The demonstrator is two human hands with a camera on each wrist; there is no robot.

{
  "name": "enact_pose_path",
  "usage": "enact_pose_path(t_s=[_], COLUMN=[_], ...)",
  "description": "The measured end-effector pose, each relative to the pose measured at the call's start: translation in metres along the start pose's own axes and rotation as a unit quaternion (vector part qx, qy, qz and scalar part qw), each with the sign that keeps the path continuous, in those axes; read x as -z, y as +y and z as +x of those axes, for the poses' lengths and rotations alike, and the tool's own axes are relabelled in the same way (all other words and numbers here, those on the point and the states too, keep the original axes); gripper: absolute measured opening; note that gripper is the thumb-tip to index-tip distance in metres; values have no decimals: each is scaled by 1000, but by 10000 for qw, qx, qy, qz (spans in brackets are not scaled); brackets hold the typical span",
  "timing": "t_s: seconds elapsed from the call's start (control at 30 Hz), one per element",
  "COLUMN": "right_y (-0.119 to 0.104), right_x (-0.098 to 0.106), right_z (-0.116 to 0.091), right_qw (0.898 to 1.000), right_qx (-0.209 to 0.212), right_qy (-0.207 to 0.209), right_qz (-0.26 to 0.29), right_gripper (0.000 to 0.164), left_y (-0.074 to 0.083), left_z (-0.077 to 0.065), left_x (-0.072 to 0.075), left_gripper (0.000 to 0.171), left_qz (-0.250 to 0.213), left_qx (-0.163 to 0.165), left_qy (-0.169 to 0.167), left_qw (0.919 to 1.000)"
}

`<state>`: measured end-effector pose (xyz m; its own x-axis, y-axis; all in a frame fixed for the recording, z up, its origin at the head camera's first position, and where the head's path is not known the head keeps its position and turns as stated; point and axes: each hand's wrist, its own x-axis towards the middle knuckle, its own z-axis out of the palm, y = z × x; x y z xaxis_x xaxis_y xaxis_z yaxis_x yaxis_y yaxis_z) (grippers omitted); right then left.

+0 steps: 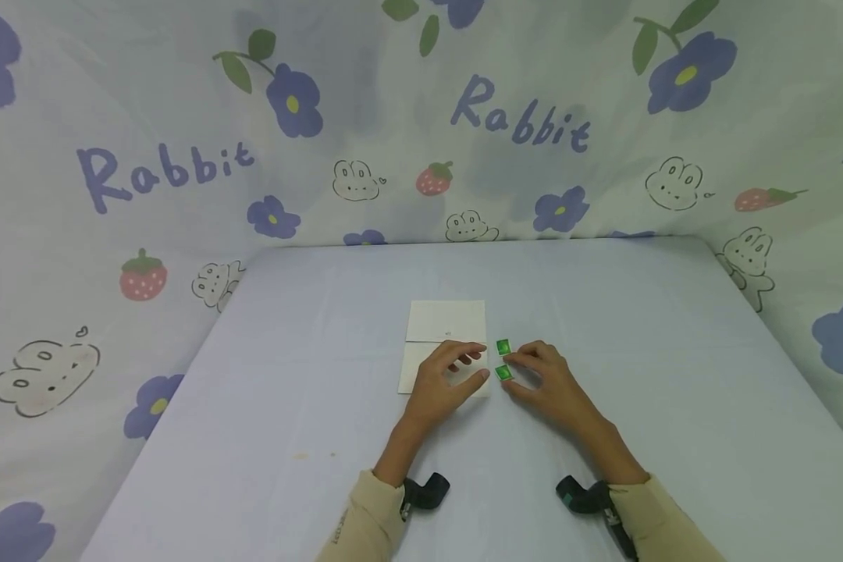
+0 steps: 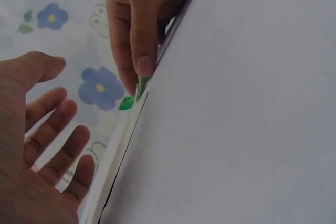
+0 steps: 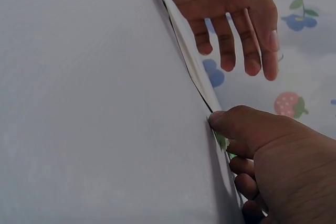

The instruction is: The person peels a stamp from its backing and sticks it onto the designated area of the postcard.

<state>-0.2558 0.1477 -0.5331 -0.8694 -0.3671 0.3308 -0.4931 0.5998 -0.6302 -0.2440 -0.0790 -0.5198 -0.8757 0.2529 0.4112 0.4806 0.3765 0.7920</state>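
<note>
My right hand (image 1: pixel 549 384) pinches a small green square piece (image 1: pixel 503 373) between thumb and index finger, close over the table. Just beyond it lies a second green square piece (image 1: pixel 503 346), beside the right edge of a white folded sheet (image 1: pixel 446 318). My left hand (image 1: pixel 444 381) hovers over the sheet's near half with its fingers spread and loosely bent, holding nothing. In the right wrist view, the right thumb and fingers partly hide the green piece (image 3: pixel 220 140). The left wrist view shows the other green piece (image 2: pixel 126 103) next to the right fingertips.
A white cloth covers the table (image 1: pixel 288 375). Behind it hangs a curtain (image 1: pixel 393 117) with rabbits, flowers and strawberries. Black wrist cameras sit on the left wrist (image 1: pixel 427 492) and the right wrist (image 1: pixel 581 496). The sheet has a crease or seam across its middle.
</note>
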Motion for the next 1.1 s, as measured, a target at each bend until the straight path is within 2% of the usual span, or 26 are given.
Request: enact_pose_path(t_s=[0.17,0.37,0.77,0.97,1.1], right_y=[1,1,-3,-6,-9], right_x=[-2,-1,2,4,7], right_z=[3,3,2,1,-2], right_qw=[9999,9999,9988,9974,9953], right_qx=[-74,19,104,0,-268], right_qy=[-57,113,467,621,619], right_qz=[-68,-97,88,367,696], right_gripper=[34,33,36,34,32], left_y=[0,2,4,5,5], left_z=[3,4,3,2,1], left_x=[-3,-5,-1,1,-1], left_gripper=[36,35,33,33,32], left_qz=[-72,-44,131,185,197], left_qx=[-62,-101,-98,-165,-204], left_qy=[78,117,45,81,61], left_qw=[9999,9999,9999,9997,9996])
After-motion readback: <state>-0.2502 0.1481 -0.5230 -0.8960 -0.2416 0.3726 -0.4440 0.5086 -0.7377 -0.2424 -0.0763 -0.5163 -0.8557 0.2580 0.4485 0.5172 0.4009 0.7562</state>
